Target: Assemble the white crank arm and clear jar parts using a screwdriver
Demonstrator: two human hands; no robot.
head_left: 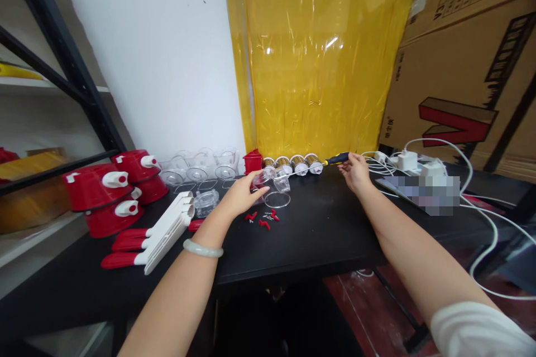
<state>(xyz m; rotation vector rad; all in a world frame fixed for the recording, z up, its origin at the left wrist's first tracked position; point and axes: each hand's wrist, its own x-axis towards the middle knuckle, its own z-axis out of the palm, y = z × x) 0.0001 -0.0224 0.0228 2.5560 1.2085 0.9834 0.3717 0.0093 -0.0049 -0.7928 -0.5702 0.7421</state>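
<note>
My left hand [247, 194] is wrapped round a clear plastic part [281, 181] at the middle of the black table. In my right hand [355, 172] is the dark end of a screwdriver [337, 159] with a yellow collar; its long shaft points left, and its tip reaches the clear part. Just below lies a clear ring [277, 199]. Small red pieces [264, 224] and tiny metal bits lie nearer the front. Several gold-and-white cylinders [298, 164] stand behind the shaft, beside a red container [253, 162].
Stacked red housings [104, 195] and white parts with red handles [163, 234] occupy the left. Clear cups [199, 166] line the back. At the right are chargers [407, 160], white cables and a flat device [419, 192], with a large carton [456, 67] behind.
</note>
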